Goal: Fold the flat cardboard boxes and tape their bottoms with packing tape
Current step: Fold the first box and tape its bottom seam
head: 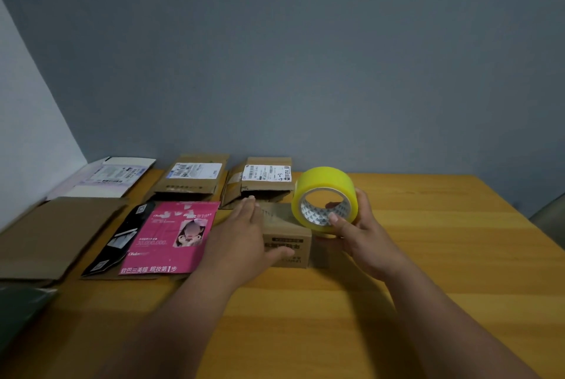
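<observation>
A small folded cardboard box [287, 241] stands on the wooden table [428, 256] in front of me. My left hand [241, 231] lies flat against the box's left side and top, fingers straight. My right hand [357, 231] grips a roll of yellow packing tape [325, 195], thumb through its core, held just above the box's right end. A strip of tape appears to run from the roll across the box top. Flat cardboard boxes lie to the left: a pink printed one [171, 238] and a plain brown one [55, 235].
Along the back wall lie more flattened boxes with shipping labels: a white one [113, 176], a brown one [192, 178] and a partly opened one [263, 179]. A dark object [21, 311] sits at the left table edge.
</observation>
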